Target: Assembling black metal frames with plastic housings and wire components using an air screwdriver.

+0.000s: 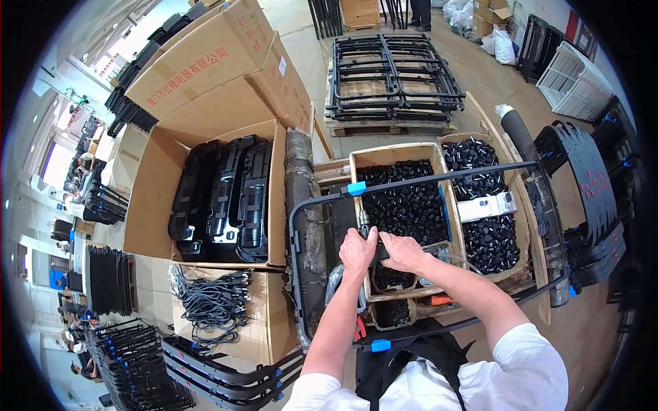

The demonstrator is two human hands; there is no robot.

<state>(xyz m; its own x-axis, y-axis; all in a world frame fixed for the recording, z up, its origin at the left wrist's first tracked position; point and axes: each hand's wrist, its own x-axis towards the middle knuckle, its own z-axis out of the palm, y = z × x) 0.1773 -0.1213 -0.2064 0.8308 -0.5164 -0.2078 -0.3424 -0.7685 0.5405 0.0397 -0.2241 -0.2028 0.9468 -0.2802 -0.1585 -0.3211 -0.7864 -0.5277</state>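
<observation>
A black drill (pixel 375 255) with a silver nose is held between my two hands over the wooden parts box. My left hand (pixel 357 251) is closed round its front, near the silver end. Behind it, my right hand (pixel 404 253) wraps the body; the palms hide most of the tool. Around both arms lies a large black rectangular frame (pixel 418 181) with blue clips (pixel 356 189). Below the frame's far bar, the compartmented wooden box (pixel 404 149) holds black knob-like parts (pixel 403 205) and black-headed bolts (pixel 473 154). A white block (pixel 488 207) rests on the right compartments.
To the left stands an open carton (pixel 154 198) with black plastic housings (pixel 236 195). Black cables (pixel 214 298) lie on a lower carton. Stacked black frames (pixel 394 75) sit on a pallet ahead. Curved black panels (pixel 579 178) stand at right. Red-handled pliers (pixel 360 329) hang near my waist.
</observation>
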